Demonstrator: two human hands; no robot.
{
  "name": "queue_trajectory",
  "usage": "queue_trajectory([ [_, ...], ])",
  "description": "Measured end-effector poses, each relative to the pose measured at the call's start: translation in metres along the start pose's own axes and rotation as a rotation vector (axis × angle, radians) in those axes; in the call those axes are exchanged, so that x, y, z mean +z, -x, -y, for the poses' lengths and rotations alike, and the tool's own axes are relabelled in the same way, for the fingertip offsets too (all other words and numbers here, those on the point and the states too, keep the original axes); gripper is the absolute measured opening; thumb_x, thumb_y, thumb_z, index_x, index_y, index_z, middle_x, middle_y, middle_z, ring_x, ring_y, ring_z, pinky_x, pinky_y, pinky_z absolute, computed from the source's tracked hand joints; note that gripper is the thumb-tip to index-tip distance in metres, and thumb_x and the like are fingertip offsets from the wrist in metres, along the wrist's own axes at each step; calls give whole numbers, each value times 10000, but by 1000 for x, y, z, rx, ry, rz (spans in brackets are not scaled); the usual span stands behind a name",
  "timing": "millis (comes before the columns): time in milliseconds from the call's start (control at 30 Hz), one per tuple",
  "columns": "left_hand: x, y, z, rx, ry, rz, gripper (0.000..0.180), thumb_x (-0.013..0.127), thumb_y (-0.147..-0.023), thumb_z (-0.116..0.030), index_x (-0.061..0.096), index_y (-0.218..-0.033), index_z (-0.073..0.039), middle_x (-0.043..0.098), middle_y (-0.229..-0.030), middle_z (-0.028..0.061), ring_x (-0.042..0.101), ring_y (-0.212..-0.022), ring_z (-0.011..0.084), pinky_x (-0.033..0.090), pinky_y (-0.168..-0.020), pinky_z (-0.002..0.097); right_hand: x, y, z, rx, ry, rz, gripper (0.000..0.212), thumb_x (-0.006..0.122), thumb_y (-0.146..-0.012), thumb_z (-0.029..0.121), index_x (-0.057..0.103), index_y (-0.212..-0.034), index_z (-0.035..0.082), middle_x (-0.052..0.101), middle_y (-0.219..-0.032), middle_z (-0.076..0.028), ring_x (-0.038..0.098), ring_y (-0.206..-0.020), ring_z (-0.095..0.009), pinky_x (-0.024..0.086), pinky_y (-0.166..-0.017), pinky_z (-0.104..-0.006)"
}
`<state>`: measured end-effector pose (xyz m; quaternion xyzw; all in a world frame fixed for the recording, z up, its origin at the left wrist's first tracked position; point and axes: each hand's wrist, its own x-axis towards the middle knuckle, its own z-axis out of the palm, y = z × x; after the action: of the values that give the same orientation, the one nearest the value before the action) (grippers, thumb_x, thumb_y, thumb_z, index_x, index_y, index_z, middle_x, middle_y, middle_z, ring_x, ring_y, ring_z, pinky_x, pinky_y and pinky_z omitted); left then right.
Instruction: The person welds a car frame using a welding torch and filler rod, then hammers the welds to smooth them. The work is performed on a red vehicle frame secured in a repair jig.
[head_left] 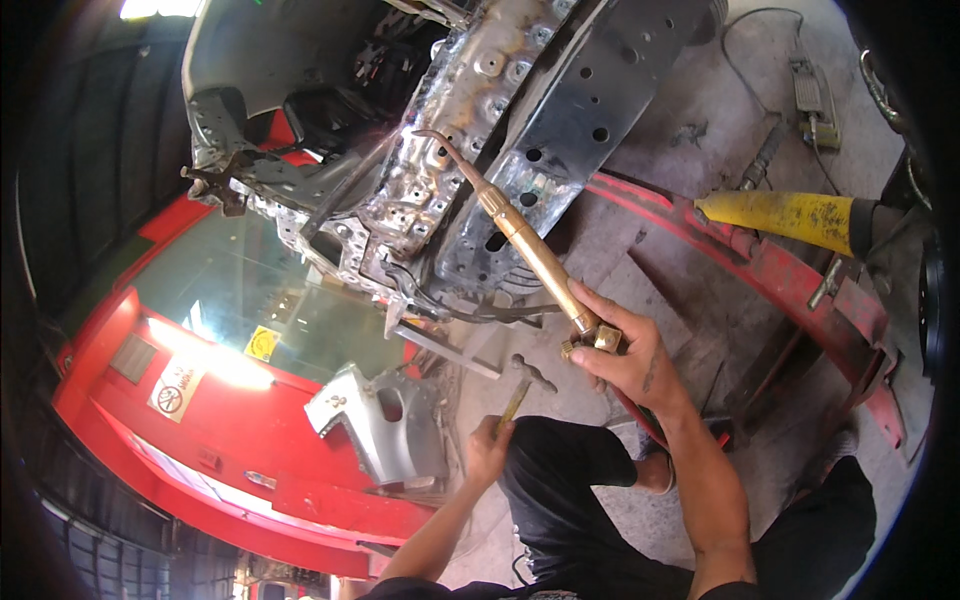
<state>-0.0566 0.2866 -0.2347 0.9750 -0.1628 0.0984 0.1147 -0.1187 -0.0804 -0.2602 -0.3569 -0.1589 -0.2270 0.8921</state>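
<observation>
My right hand (632, 352) is closed round the valve end of a brass gas torch (532, 250). The torch slants up to the left, and its thin bent tip lies in front of a bare, heat-stained metal car body panel (455, 120). I cannot make out a flame, nor whether the tip touches the panel. Lower down, beside my knee, my left hand (487, 448) grips a small hammer (520, 388) by its handle, head upward and apart from the metalwork. A dark steel beam with round holes (590, 110) runs alongside the stained panel.
A red vehicle with a large window (240, 400) stands at the left, a silver body part (385, 425) against it. On the right, a red metal arm (740, 265) crosses the concrete floor near a yellow cylinder (780, 218). A corded tool (808, 95) lies beyond.
</observation>
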Motion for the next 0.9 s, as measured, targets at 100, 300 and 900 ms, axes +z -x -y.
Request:
queue_trajectory([
  [100, -10, -7, -12, 105, -27, -56, 417, 675, -1036, -388, 689, -1114, 21, 725, -896, 249, 725, -873, 417, 533, -786, 498, 3, 1, 0, 10, -1, -7, 772, 721, -873, -72, 507, -1599, 73, 698, -1005, -50, 606, -673, -66, 529, -589, -250],
  [300, -59, -54, -60, 249, -99, -193, 313, 691, -1020, -280, 687, -1140, 8, 715, -963, 256, 714, -892, 444, 537, -772, 494, 0, 4, 0, 5, -20, -17, 756, 762, -906, -5, 520, -1604, 157, 679, -917, 13, 575, -662, -53, 501, -564, -234],
  [900, -117, -142, -141, 356, 145, -329, 337, 710, -1058, -266, 606, -1159, 38, 669, -794, 61, 583, -639, 96, 470, -559, 289, -15, 9, 12, 14, -8, -10, 735, 735, -895, -38, 527, -1588, 90, 684, -984, -23, 580, -653, -61, 492, -540, -239],
])
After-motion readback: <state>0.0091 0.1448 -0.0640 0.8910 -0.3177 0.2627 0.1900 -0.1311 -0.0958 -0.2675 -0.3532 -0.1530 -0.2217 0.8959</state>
